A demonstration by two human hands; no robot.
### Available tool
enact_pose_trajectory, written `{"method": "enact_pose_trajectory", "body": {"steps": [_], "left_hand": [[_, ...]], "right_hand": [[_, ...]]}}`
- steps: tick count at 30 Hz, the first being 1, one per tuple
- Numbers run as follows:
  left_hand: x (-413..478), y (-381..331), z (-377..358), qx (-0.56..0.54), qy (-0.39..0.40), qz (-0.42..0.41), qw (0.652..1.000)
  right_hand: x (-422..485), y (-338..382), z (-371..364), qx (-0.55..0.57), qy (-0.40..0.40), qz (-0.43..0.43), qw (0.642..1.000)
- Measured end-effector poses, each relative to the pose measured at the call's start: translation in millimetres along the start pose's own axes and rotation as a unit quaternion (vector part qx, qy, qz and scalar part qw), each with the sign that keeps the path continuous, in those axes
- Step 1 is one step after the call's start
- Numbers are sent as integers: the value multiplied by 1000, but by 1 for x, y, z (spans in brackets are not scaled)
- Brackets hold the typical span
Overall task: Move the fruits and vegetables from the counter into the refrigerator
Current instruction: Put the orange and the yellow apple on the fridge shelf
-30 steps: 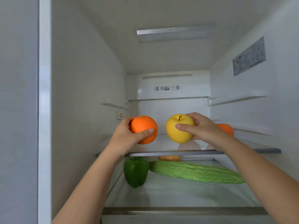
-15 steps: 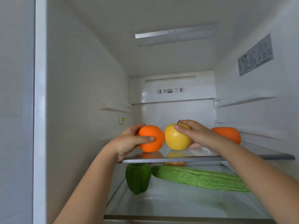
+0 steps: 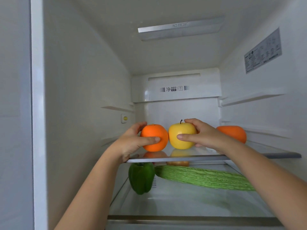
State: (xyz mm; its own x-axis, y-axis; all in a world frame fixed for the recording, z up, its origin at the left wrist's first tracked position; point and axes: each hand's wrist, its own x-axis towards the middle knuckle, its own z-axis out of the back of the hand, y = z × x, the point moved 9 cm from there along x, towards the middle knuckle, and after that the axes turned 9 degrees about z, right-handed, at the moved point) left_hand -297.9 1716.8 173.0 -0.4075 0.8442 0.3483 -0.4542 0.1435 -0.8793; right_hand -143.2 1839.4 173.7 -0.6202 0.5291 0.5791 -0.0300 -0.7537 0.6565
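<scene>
Inside the open refrigerator, my left hand (image 3: 132, 141) grips an orange (image 3: 155, 131) that rests on the upper glass shelf (image 3: 179, 158). Right beside it, my right hand (image 3: 201, 135) holds a yellow apple (image 3: 181, 131), also sitting on that shelf. The two fruits almost touch. Another orange fruit (image 3: 233, 132) lies on the same shelf behind my right wrist. On the lower glass shelf (image 3: 182, 205) stand a green bell pepper (image 3: 141, 177) and a long green bitter gourd (image 3: 204, 178). A small yellowish item (image 3: 177, 163) shows just under the upper shelf's edge.
The refrigerator's left wall (image 3: 79, 105) and right wall (image 3: 265, 105) close in the space, with empty shelf rails on both. A vent panel (image 3: 176, 88) sits at the back. The front of the lower shelf is bare glass.
Both hands moved deeper into the refrigerator and lowered the orange and the apple from mid-air onto the upper shelf. The camera came closer.
</scene>
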Motion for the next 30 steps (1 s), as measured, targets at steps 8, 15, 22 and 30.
{"method": "enact_pose_trajectory", "body": {"steps": [8, 15, 22, 30], "left_hand": [[-7, -5, 2, 55, -43, -40, 997], [-39, -14, 10, 135, -148, -112, 973], [-102, -27, 2, 243, -238, -238, 910], [-169, -4, -30, 333, -258, -294, 858]], "right_hand": [[-2, 6, 6, -58, -22, 35, 997], [-23, 26, 20, -114, -87, 51, 988], [-82, 72, 15, -264, -229, 151, 925], [-147, 96, -33, -356, -227, 208, 882]]}}
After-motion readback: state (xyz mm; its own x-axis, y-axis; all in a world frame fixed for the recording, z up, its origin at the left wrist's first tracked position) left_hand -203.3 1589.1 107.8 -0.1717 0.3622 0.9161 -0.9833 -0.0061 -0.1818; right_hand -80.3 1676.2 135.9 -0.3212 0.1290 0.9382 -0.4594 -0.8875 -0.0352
